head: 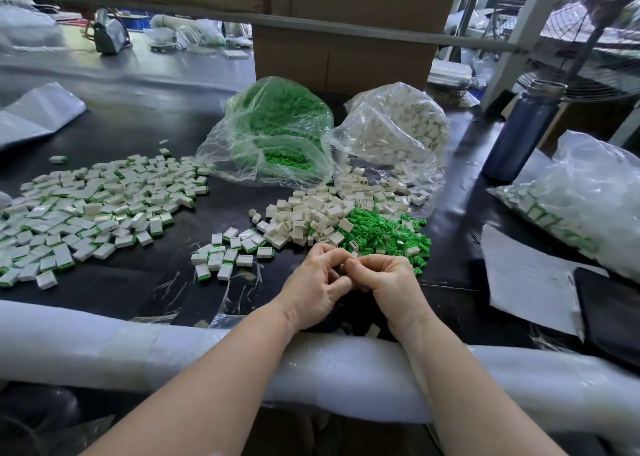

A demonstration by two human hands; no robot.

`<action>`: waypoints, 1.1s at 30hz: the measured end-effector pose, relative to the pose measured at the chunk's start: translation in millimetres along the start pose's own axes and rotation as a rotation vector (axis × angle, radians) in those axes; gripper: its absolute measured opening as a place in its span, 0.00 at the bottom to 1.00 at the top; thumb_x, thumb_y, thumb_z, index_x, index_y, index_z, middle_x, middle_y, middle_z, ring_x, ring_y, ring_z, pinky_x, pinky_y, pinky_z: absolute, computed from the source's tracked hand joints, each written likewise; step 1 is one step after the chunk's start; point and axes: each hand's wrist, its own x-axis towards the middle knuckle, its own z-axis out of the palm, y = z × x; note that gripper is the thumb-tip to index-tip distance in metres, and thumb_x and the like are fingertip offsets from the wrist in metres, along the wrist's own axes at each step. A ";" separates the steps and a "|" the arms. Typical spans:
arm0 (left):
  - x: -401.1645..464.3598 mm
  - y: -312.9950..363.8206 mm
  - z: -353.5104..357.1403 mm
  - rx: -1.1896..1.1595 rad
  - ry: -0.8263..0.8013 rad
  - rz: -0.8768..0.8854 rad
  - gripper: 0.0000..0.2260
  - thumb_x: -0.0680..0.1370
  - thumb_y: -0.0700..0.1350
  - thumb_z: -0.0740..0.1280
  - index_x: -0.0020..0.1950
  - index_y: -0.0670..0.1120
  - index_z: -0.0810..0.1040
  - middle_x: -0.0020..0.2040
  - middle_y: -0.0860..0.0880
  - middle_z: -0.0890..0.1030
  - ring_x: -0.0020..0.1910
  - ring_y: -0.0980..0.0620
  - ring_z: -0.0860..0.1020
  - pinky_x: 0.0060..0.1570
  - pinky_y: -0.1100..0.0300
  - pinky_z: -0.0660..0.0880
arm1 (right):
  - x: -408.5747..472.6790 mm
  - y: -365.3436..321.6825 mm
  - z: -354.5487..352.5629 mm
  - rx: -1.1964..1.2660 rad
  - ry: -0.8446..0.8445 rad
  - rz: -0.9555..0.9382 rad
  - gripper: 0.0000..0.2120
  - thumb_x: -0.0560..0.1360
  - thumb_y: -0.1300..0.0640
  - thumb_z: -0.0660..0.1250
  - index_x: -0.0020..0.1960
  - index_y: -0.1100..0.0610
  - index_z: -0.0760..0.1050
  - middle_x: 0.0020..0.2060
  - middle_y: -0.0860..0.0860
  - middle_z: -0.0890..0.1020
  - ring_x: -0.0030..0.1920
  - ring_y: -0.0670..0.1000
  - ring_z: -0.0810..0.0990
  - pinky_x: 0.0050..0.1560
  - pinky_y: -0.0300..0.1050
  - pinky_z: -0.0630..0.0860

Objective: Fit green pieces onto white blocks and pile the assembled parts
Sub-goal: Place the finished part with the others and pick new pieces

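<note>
White-and-green assembled parts lie spread in a loose, flat pile across the left of the black desk, with a smaller cluster nearer the middle; a part tossed carelessly could skid past either group and mix back into the raw stock. Behind the middle stand two open bags, the green bag and the white bag, and in front of them the loose white blocks run straight into the loose green pieces, so finished and unfinished parts could easily get confused. At the near edge the left hand and right hand meet, fingers curled in tight against each other; they seem to pinch a piece between them, but it is hidden, so I cannot tell what each one grips. A crooked press might leave the green piece half seated, or it could slip out and drop over the padded desk edge. Farther right, a bottle and papers sit close enough for a sweeping arm to knock.
</note>
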 end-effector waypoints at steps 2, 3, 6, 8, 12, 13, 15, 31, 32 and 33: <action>0.0 -0.5 -0.2 -0.012 0.013 -0.002 0.12 0.75 0.38 0.65 0.44 0.57 0.75 0.49 0.56 0.69 0.39 0.54 0.72 0.56 0.52 0.74 | 0.4 0.9 -0.1 -0.021 -0.006 -0.019 0.07 0.72 0.64 0.69 0.37 0.64 0.81 0.29 0.58 0.80 0.31 0.53 0.77 0.34 0.42 0.75; 0.1 -0.7 -0.2 -0.017 0.019 -0.003 0.12 0.75 0.38 0.65 0.44 0.57 0.75 0.49 0.56 0.69 0.39 0.54 0.72 0.56 0.53 0.74 | 0.5 1.1 -0.2 -0.032 -0.012 -0.028 0.07 0.73 0.63 0.69 0.38 0.65 0.81 0.31 0.60 0.79 0.33 0.55 0.76 0.37 0.46 0.74; 0.5 -1.9 -0.3 -0.014 0.035 -0.007 0.13 0.75 0.38 0.65 0.43 0.59 0.74 0.49 0.57 0.69 0.39 0.54 0.72 0.57 0.51 0.74 | 0.9 1.0 0.8 -0.045 -0.026 -0.043 0.07 0.73 0.63 0.68 0.38 0.62 0.82 0.31 0.58 0.80 0.33 0.53 0.77 0.36 0.43 0.76; 0.5 -2.7 -0.2 -0.007 0.041 -0.005 0.15 0.75 0.38 0.66 0.42 0.60 0.74 0.49 0.58 0.69 0.38 0.54 0.73 0.57 0.50 0.74 | 0.5 0.4 1.4 -0.046 -0.029 -0.049 0.08 0.73 0.64 0.68 0.37 0.60 0.83 0.30 0.56 0.81 0.32 0.51 0.78 0.34 0.41 0.76; 1.3 -3.8 0.2 -0.006 0.036 0.000 0.15 0.74 0.39 0.66 0.42 0.61 0.74 0.48 0.57 0.69 0.36 0.56 0.72 0.56 0.49 0.74 | 0.3 0.2 0.8 -0.037 -0.032 -0.043 0.07 0.73 0.64 0.68 0.38 0.61 0.83 0.30 0.57 0.81 0.32 0.52 0.78 0.34 0.41 0.76; 1.5 -4.1 0.5 -0.003 0.035 0.001 0.15 0.74 0.39 0.66 0.42 0.61 0.74 0.48 0.57 0.69 0.36 0.56 0.72 0.56 0.49 0.74 | 0.1 0.1 0.4 -0.031 -0.033 -0.042 0.07 0.73 0.64 0.68 0.38 0.61 0.83 0.31 0.57 0.81 0.32 0.52 0.78 0.34 0.41 0.76; 2.2 -4.9 1.2 0.005 0.034 0.002 0.14 0.75 0.39 0.66 0.42 0.61 0.74 0.48 0.57 0.69 0.36 0.56 0.72 0.56 0.49 0.74 | -0.4 0.1 0.2 -0.025 -0.029 -0.044 0.07 0.73 0.64 0.68 0.38 0.61 0.83 0.31 0.57 0.81 0.33 0.52 0.78 0.34 0.41 0.76; 3.0 -6.3 1.7 0.010 0.012 0.010 0.14 0.75 0.40 0.67 0.41 0.61 0.74 0.50 0.56 0.68 0.38 0.54 0.72 0.55 0.49 0.74 | -1.3 -1.1 -0.7 -0.026 -0.010 -0.008 0.08 0.72 0.65 0.69 0.35 0.61 0.82 0.29 0.57 0.80 0.29 0.51 0.77 0.32 0.41 0.75; 2.7 -6.0 1.8 0.012 0.009 0.013 0.14 0.75 0.40 0.66 0.41 0.61 0.74 0.50 0.56 0.68 0.38 0.54 0.72 0.55 0.49 0.74 | -1.7 -1.4 -0.8 -0.026 -0.007 -0.007 0.07 0.72 0.65 0.69 0.35 0.61 0.82 0.29 0.57 0.80 0.30 0.52 0.77 0.32 0.41 0.75; 2.4 -5.6 1.8 0.015 0.005 0.015 0.14 0.75 0.39 0.66 0.41 0.60 0.73 0.50 0.56 0.68 0.38 0.54 0.72 0.55 0.50 0.74 | -2.0 -1.7 -0.8 -0.026 -0.005 -0.006 0.07 0.72 0.65 0.69 0.35 0.62 0.82 0.29 0.58 0.80 0.30 0.52 0.77 0.33 0.41 0.75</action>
